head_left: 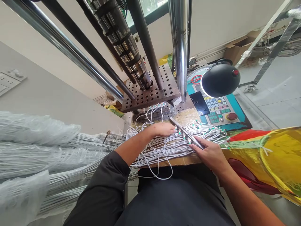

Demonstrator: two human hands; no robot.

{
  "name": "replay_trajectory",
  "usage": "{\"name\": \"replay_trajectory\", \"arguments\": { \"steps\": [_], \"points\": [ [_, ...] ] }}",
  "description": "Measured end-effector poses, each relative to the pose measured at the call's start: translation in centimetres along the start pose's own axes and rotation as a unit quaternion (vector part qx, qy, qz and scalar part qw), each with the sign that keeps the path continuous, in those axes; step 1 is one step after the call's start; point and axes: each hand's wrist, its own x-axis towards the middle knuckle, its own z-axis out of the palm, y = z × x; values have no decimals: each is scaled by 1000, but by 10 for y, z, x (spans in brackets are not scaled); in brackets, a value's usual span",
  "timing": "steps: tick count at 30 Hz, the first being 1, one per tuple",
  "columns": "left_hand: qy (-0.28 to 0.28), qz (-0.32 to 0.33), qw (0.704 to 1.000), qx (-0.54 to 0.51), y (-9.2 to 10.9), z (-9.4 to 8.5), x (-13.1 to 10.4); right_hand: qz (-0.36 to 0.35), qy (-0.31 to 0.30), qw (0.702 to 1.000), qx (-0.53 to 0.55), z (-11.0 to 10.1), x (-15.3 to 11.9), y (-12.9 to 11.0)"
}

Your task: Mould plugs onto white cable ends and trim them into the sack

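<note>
My right hand (pixel 210 153) is closed on the near end of a long, narrow metal bar (pixel 185 132), which lies at a slant above the cables. Several cable ends with white and green tips sit along the bar's edge. At the bar's far part, the fingertips of my left hand (pixel 164 129) pinch a white cable near its tip; the fingers hide most of the grip. Beneath both hands spreads a thick layer of white cables (pixel 155 153), their green-marked ends lying to the right. Two or three loose cable loops hang over the table's front edge.
Ahead stands a press with a perforated metal plate (pixel 164 83), steel columns (pixel 180 47) and cables under the plate. At right are a black lamp (pixel 220 78), a button panel (pixel 217 110), a phone (pixel 199 103) and a yellow-red bag (pixel 279 157). Wrapped cable bundles (pixel 47 157) fill the left.
</note>
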Motion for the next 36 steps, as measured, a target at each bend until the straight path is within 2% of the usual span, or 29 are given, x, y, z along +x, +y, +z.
{"name": "replay_trajectory", "arguments": {
  "steps": [8, 16, 21, 26, 36],
  "points": [
    [3, -11, 1000, -5, 1, 2, 0, 11, -15, 1000, -1, -1, 1, -1],
    [-14, -25, 999, -20, 9, -7, -9, 44, -28, 999, 16, -6, 5, -6],
    [-5, -14, 1000, -17, 5, -5, -7, 61, -31, 998, 16, -9, 6, -10],
    [3, -5, 1000, -29, 0, -2, -4, 50, -23, 998, 14, -8, 6, -10],
    [80, 4, 994, -70, -6, 9, -1, 3, 12, 1000, -18, -10, 6, -20]
  ]
}}
